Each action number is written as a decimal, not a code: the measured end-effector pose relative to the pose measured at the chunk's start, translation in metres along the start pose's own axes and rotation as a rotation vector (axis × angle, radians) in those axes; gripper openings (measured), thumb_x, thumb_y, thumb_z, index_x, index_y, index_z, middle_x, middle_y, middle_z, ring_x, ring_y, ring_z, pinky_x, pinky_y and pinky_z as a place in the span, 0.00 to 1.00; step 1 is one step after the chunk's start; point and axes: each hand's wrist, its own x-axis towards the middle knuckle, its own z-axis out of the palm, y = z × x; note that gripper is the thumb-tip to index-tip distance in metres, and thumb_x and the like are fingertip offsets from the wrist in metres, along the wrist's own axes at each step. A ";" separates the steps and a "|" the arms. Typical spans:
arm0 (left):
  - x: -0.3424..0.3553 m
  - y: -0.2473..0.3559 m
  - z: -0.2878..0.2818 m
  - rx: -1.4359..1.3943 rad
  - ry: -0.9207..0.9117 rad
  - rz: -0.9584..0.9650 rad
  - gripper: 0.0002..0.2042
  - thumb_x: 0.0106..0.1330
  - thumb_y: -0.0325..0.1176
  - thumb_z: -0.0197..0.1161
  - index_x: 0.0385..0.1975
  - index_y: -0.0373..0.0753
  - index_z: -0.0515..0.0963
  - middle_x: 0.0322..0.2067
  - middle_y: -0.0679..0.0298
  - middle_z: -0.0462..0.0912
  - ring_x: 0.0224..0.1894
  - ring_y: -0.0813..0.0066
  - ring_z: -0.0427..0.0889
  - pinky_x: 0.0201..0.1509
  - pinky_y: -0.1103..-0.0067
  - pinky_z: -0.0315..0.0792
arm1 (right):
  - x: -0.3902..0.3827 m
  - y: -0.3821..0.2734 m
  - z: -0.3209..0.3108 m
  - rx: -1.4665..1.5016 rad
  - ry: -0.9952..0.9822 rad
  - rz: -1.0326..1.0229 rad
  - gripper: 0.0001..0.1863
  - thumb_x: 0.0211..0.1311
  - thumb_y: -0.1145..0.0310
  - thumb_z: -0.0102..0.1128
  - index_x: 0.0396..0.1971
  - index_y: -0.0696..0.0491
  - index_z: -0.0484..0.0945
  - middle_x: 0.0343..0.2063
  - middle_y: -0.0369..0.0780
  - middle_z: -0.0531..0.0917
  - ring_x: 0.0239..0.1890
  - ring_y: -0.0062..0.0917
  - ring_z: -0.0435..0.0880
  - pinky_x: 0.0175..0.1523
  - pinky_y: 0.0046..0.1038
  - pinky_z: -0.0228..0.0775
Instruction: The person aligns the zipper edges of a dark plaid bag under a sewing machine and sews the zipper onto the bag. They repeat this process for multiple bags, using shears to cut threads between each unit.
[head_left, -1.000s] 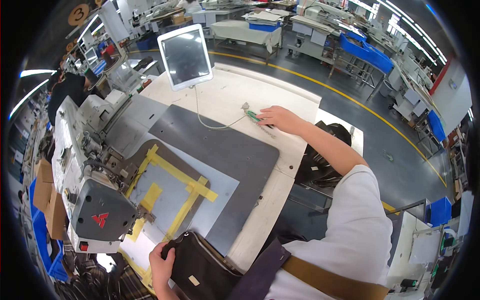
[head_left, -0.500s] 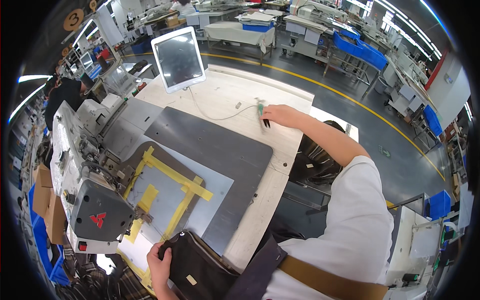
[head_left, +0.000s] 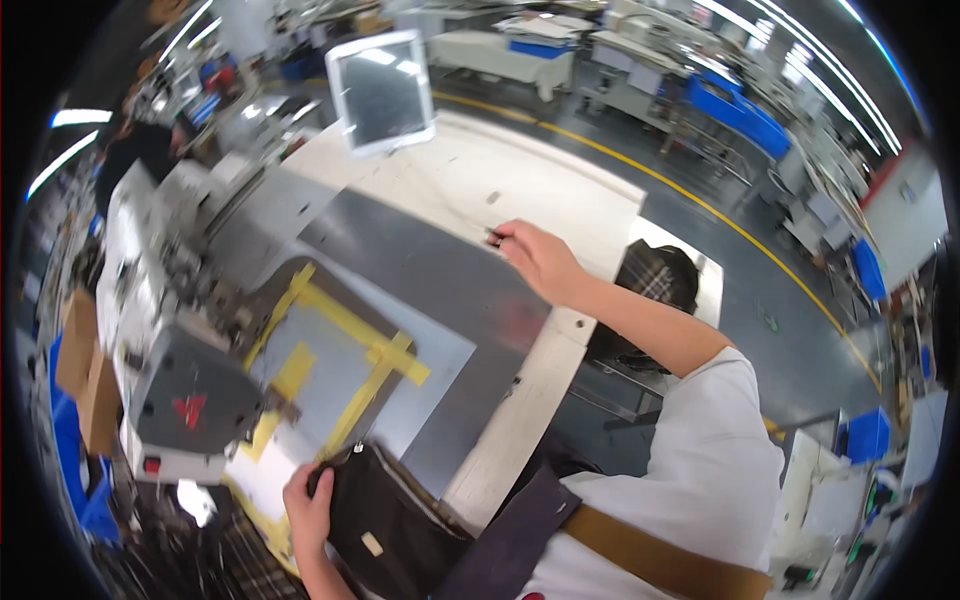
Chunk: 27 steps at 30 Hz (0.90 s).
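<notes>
At the near edge of the sewing machine's work plate, my left hand [head_left: 310, 508] grips the upper corner of a black zippered bag [head_left: 395, 530], thumb on top. The bag has a small pale label on its front and hangs close to my body. Out over the far part of the grey plate [head_left: 440, 270], my right hand [head_left: 535, 262] is closed in a pinch. A small dark tool [head_left: 493, 238] pokes out from its fingertips; most of it is hidden and its kind is not clear. The sewing machine head [head_left: 195, 400] stands to the left of the bag.
Yellow tape [head_left: 350, 330] frames a pale sheet on the plate. A white-framed tablet [head_left: 383, 92] stands at the table's far edge. Right of the table, dark plaid fabric items [head_left: 655, 280] lie piled on a stand. A cardboard box [head_left: 88, 375] sits behind the machine, at left.
My right hand has lifted the small tool, green and black earlier, off the white tabletop and come nearer over the plate. The left hand keeps its grip on the bag. The view has shifted slightly.
</notes>
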 end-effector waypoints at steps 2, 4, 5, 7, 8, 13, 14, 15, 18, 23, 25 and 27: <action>-0.004 0.019 -0.002 0.070 0.024 -0.049 0.12 0.61 0.31 0.64 0.36 0.27 0.78 0.28 0.55 0.82 0.31 0.72 0.78 0.40 0.76 0.72 | -0.003 -0.050 0.022 -0.082 -0.382 -0.088 0.16 0.68 0.58 0.53 0.43 0.56 0.75 0.35 0.42 0.80 0.31 0.35 0.81 0.37 0.33 0.72; -0.002 0.020 0.000 0.081 0.004 -0.006 0.13 0.60 0.33 0.65 0.37 0.29 0.79 0.30 0.54 0.83 0.34 0.68 0.81 0.42 0.76 0.73 | -0.013 -0.078 0.054 -0.126 -0.645 -0.192 0.18 0.66 0.54 0.54 0.42 0.55 0.76 0.35 0.41 0.79 0.32 0.37 0.81 0.36 0.36 0.72; 0.000 0.017 0.000 0.052 -0.027 -0.031 0.12 0.61 0.33 0.65 0.38 0.30 0.79 0.31 0.54 0.83 0.34 0.67 0.82 0.42 0.76 0.73 | -0.015 -0.088 0.070 -0.141 -0.709 -0.246 0.18 0.66 0.53 0.54 0.41 0.54 0.76 0.35 0.40 0.79 0.32 0.38 0.81 0.36 0.37 0.72; 0.001 0.016 0.001 0.031 -0.041 0.008 0.12 0.61 0.34 0.64 0.39 0.31 0.79 0.33 0.52 0.84 0.36 0.62 0.83 0.44 0.75 0.74 | -0.017 -0.096 0.107 -0.187 -0.696 -0.431 0.17 0.63 0.53 0.57 0.38 0.53 0.75 0.32 0.39 0.78 0.31 0.36 0.80 0.34 0.36 0.72; -0.001 0.013 -0.002 0.038 -0.041 0.008 0.12 0.61 0.34 0.64 0.39 0.32 0.80 0.33 0.52 0.84 0.36 0.62 0.83 0.44 0.75 0.74 | -0.008 -0.109 0.123 -0.156 -0.662 -0.554 0.17 0.62 0.53 0.58 0.37 0.52 0.75 0.31 0.39 0.77 0.30 0.35 0.80 0.34 0.35 0.72; -0.005 0.009 -0.007 -0.065 -0.110 -0.010 0.11 0.61 0.32 0.64 0.39 0.33 0.80 0.29 0.57 0.84 0.31 0.71 0.80 0.40 0.77 0.73 | 0.032 -0.157 0.174 -0.119 -0.594 -1.013 0.12 0.58 0.57 0.62 0.30 0.50 0.74 0.26 0.35 0.74 0.30 0.28 0.78 0.32 0.30 0.71; -0.006 0.008 -0.008 -0.103 -0.161 -0.023 0.11 0.61 0.31 0.64 0.39 0.33 0.80 0.28 0.59 0.84 0.31 0.74 0.79 0.39 0.78 0.73 | 0.038 -0.161 0.181 -0.138 -0.599 -1.094 0.11 0.57 0.58 0.62 0.29 0.49 0.74 0.26 0.35 0.74 0.30 0.28 0.78 0.33 0.30 0.71; -0.007 0.007 -0.010 -0.141 -0.213 -0.035 0.10 0.61 0.31 0.64 0.39 0.33 0.81 0.28 0.61 0.83 0.30 0.76 0.79 0.38 0.79 0.73 | 0.041 -0.164 0.185 -0.154 -0.623 -1.134 0.11 0.57 0.59 0.62 0.28 0.49 0.73 0.26 0.34 0.74 0.30 0.27 0.78 0.33 0.30 0.71; -0.009 0.005 -0.009 -0.210 -0.225 -0.021 0.09 0.61 0.31 0.64 0.38 0.33 0.81 0.26 0.65 0.82 0.29 0.83 0.76 0.36 0.81 0.71 | 0.047 -0.167 0.194 -0.211 -0.708 -1.209 0.11 0.57 0.59 0.62 0.26 0.49 0.73 0.26 0.33 0.74 0.30 0.26 0.78 0.34 0.29 0.71; -0.005 0.003 -0.008 -0.252 -0.255 -0.038 0.09 0.62 0.31 0.64 0.38 0.33 0.81 0.25 0.67 0.82 0.29 0.84 0.75 0.35 0.82 0.71 | 0.040 -0.158 0.203 -0.210 -0.763 -1.202 0.11 0.57 0.59 0.62 0.25 0.48 0.73 0.25 0.33 0.73 0.30 0.25 0.78 0.34 0.30 0.72; -0.004 0.003 -0.009 -0.241 -0.263 -0.055 0.09 0.62 0.31 0.64 0.38 0.32 0.81 0.25 0.67 0.81 0.29 0.84 0.74 0.35 0.82 0.71 | 0.034 -0.155 0.210 -0.202 -0.781 -1.148 0.12 0.59 0.56 0.60 0.25 0.49 0.73 0.25 0.35 0.74 0.30 0.28 0.79 0.35 0.32 0.72; -0.003 0.005 -0.011 -0.218 -0.271 -0.081 0.10 0.63 0.31 0.64 0.38 0.32 0.81 0.25 0.67 0.81 0.29 0.83 0.74 0.35 0.82 0.71 | 0.029 -0.153 0.210 -0.228 -0.856 -0.992 0.14 0.61 0.54 0.57 0.27 0.49 0.74 0.25 0.37 0.77 0.31 0.32 0.80 0.36 0.34 0.72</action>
